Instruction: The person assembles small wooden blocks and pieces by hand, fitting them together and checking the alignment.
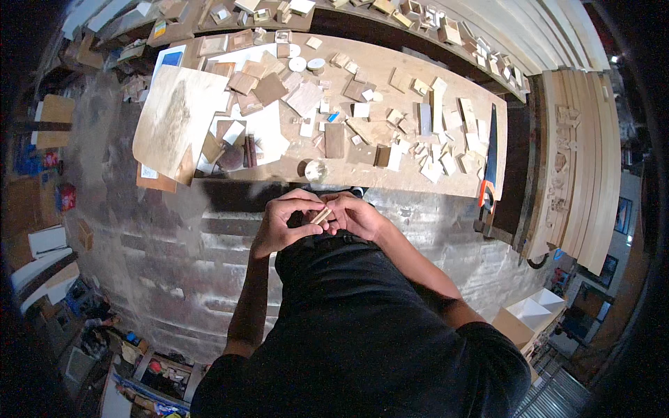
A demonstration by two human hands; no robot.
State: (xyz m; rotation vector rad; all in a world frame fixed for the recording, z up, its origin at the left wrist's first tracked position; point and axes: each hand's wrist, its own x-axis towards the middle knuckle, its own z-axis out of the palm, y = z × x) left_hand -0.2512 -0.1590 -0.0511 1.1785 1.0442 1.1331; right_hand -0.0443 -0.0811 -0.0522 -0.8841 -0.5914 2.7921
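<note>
In front of my waist, just off the near edge of the workbench, my hands meet around a small light-coloured wooden piece (321, 216) with a darker line along it. My left hand (287, 217) pinches it between thumb and fingers from the left. Fingers of my right hand (354, 216) curl against its other side and partly hide it. On the bench (244, 175) nearest my hands stands a round pale container (316, 171). Wood offcuts and small blocks, including a brown rectangular block (334, 140), lie scattered beyond it.
A handsaw (493, 150) with an orange and black handle lies at the bench's right end. A large thin wood sheet (180, 115) covers the left end. Long planks (578, 167) are stacked at the right. Behind the bench, a shelf (376, 21) carries small wooden boxes.
</note>
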